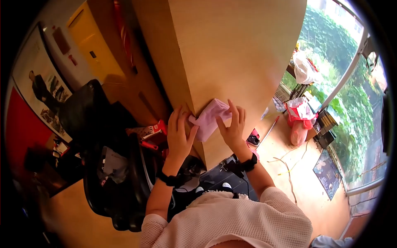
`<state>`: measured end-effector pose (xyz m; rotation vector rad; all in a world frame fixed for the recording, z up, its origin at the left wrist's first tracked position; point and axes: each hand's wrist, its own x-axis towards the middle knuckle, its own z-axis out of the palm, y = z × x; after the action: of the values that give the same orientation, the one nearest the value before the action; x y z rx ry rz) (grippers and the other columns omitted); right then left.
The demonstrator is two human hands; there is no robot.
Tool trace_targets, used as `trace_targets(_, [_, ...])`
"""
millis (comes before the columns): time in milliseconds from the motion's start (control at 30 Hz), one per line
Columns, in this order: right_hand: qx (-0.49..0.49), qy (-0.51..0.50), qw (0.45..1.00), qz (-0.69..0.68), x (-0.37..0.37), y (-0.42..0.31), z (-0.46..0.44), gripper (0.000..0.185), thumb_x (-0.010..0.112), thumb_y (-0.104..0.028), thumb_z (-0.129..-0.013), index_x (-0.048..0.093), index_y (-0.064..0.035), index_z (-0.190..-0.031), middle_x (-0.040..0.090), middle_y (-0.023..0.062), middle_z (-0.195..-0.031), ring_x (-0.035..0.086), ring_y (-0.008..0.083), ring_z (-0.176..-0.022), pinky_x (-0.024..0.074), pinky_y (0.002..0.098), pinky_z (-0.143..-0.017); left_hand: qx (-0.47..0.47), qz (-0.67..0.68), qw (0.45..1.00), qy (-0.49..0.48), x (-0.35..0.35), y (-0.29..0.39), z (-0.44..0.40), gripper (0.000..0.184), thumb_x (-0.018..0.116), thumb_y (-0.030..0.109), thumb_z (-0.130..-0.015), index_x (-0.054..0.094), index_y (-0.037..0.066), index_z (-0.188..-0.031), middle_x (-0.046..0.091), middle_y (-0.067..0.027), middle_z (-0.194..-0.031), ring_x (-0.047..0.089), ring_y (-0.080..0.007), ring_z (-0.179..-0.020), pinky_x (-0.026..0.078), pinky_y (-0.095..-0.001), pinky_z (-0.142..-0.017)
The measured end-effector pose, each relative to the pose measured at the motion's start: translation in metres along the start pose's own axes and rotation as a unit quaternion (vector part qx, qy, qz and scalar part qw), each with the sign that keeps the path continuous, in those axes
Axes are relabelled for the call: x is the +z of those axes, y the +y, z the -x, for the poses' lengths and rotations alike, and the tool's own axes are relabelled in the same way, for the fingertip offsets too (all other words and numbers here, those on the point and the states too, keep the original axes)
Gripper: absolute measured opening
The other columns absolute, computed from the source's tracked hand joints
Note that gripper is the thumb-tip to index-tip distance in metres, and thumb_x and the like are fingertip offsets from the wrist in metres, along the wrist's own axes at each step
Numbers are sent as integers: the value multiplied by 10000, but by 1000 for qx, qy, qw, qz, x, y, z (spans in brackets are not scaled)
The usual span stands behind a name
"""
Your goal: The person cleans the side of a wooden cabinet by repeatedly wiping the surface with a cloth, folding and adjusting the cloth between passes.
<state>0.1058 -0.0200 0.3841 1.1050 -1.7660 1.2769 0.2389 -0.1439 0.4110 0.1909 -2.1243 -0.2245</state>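
Observation:
A folded pale pink cloth [209, 120] lies near the corner of a light wooden surface [231, 62]. My left hand [179, 134] is at the cloth's left edge, its fingers stretched and its thumb apart, touching the edge. At the opposite side, my right hand [233, 127] has its thumb on the cloth and its index finger stretched along the far edge. Both hands look open, with the cloth lying between them. A black band circles each wrist.
Left of me stands a black leather chair [113, 194] with a grey item [114, 165] on it. Red packaging [153, 132] sits beside the chair. Toward the window at right are a red bag [301, 111], a white bag [305, 68], a floor mat [327, 173] and a loose cable [289, 177].

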Motion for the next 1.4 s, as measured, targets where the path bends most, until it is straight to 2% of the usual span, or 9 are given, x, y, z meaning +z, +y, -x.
trace_targets(100, [-18, 12, 1000, -8, -2, -3, -17, 496, 712, -31, -701, 568, -43, -1176, 517, 64, -790, 475, 236, -771, 388, 342, -718, -119, 82, 989, -6, 8, 0, 16, 308, 706, 70, -758, 538, 13, -1009, 546, -165, -1169, 578, -280, -851, 465, -340, -753])
trace_targets(300, [-23, -8, 996, -84, 6, 4, -5, 289, 697, -4, -708, 604, -38, -979, 508, 67, -742, 468, 228, -709, 389, 334, -660, -106, 35, 994, -17, 7, 11, 33, 298, 769, 91, -691, 553, 34, -888, 630, -117, -859, 594, -286, -804, 466, -355, -673])
trace_targets(567, [163, 23, 960, -224, -38, 24, -6, 164, 576, 17, -863, 497, -8, -1005, 528, 1, -652, 448, 40, -582, 339, 199, -512, 6, 4, 1000, -5, -9, 66, -21, 304, 773, 65, -693, 542, 63, -890, 671, -84, -860, 643, -260, -716, 503, -312, -623])
trace_targets(800, [249, -22, 898, -361, -37, 46, -19, 148, 511, -4, -912, 456, -12, -1049, 576, 32, -751, 515, 69, -650, 408, 198, -567, 14, -19, 999, 29, 13, 68, -69, 251, 746, 42, -717, 541, 54, -861, 667, -70, -877, 646, -226, -735, 505, -274, -612])
trace_targets(1033, [205, 1, 881, -426, -31, 49, -15, 354, 501, -41, -907, 420, -21, -1251, 578, 134, -1070, 562, 213, -949, 434, 318, -820, 14, -72, 993, 93, 27, 70, -61, 188, 727, -8, -710, 582, 56, -812, 658, -64, -890, 648, -211, -738, 510, -270, -616])
trace_targets(1133, [-5, -16, 978, -208, -22, 56, -8, 491, 548, -50, -866, 376, -10, -1325, 513, 195, -1201, 504, 340, -1077, 371, 440, -957, -17, -48, 996, 70, 26, 70, -61, 192, 703, -25, -723, 596, 67, -853, 655, -68, -918, 647, -217, -774, 510, -281, -647])
trace_targets(1267, [-19, -72, 993, -94, 15, 47, 15, 511, 552, -196, -866, 415, 0, -1318, 318, 284, -1386, 294, 463, -1275, 163, 588, -1060, -78, -152, 974, 152, 45, 87, -46, 188, 664, 38, -774, 606, 90, -944, 613, -132, -1081, 594, -303, -984, 470, -385, -842])
trace_targets(1333, [-18, -88, 995, -48, 39, 56, 39, 540, 529, -320, -873, 440, 4, -1296, 230, 322, -1419, 224, 498, -1297, 126, 635, -1042, -56, -266, 962, 15, 69, 100, -11, 282, 623, 161, -821, 590, 103, -1095, 497, -219, -1267, 466, -397, -1155, 326, -492, -998])
trace_targets(1400, [-11, -44, 999, -21, 54, 55, 44, 552, 522, -348, -873, 444, 1, -1294, 235, 329, -1411, 227, 504, -1292, 121, 649, -1035, -4, -165, 986, -27, 104, 87, 34, 440, 600, 287, -834, 534, 111, -1233, 374, -261, -1374, 389, -438, -1212, 229, -544, -1040])
